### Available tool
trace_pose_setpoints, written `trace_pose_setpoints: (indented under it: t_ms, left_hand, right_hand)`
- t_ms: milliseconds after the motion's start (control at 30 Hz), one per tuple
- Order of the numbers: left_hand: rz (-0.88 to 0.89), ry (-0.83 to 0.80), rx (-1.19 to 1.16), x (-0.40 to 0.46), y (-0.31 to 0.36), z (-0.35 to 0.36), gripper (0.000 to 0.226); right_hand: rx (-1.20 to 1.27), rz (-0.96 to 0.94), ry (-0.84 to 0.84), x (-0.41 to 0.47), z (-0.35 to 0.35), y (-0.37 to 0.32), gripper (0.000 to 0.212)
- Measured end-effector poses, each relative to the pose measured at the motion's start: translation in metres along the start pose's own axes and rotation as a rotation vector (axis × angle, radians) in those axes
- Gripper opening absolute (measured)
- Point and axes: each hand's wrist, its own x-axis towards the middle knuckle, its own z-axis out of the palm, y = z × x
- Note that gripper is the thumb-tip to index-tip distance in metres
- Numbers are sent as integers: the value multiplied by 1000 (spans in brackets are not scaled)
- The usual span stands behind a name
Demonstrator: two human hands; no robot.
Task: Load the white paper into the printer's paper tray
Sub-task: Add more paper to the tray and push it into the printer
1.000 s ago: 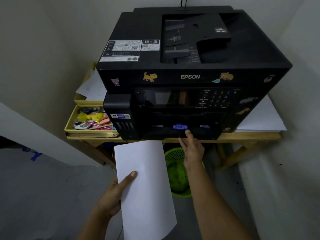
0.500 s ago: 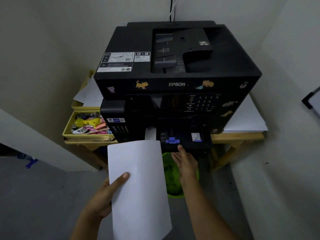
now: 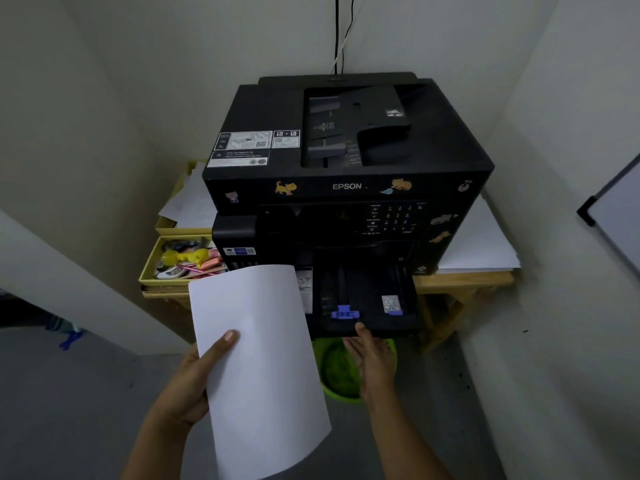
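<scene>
A black Epson printer (image 3: 346, 174) stands on a wooden table. Its black paper tray (image 3: 367, 292) is pulled out at the front, with a blue guide clip (image 3: 344, 311) inside; the tray looks bare of paper. My right hand (image 3: 372, 358) grips the tray's front edge, thumb on top and fingers underneath. My left hand (image 3: 194, 379) holds white paper (image 3: 259, 368) by its left edge, thumb on top. The paper hangs in front of the tray's left part and hides it.
A yellow organiser (image 3: 152, 268) with pens and small items sits left of the printer, loose sheets (image 3: 188, 202) above it. A paper stack (image 3: 481, 244) lies right of the printer. A green bin (image 3: 337, 372) stands under the table (image 3: 464, 282). Walls close in on both sides.
My right hand has pulled the paper tray out toward me. The view has drawn back from the printer. My left hand still holds the paper in the same grip.
</scene>
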Motion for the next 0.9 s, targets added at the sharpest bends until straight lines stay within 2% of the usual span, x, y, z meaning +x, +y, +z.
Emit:
trace_pose_setpoints:
  t_ms: [67,333,500,600,700,800,833,900]
  left_hand:
    - [6,-2,2,-2,3,0,53]
    - [22,-6,16,-5,9,6,31]
    - [18,-4,23,-5,9,6,41]
    - [15,-10,17,-7,11,8,41]
    - [10,-28,6,-9,17,13,38]
    - [21,-53,1,-10,29,23,48]
    - [29,-69,8,-10,35,28,47]
    - [37,-99,25,-9,47,37,44]
  right_hand:
    - [19,-1,19,-5,-3,1,39]
    - [-17,25,42,-13,-10,5,39]
    - [-36,43,34,-10,-13,5,40]
    - [-52,63,20,-12,-12,1,58]
    - [-160,150,92,-16,-16,-1,67]
    - [-366,213,197,-26,-13,-3,103]
    - [-468,182,182,-32,-7,-9,110]
    - [-669,104,62,-53,12,-32,104]
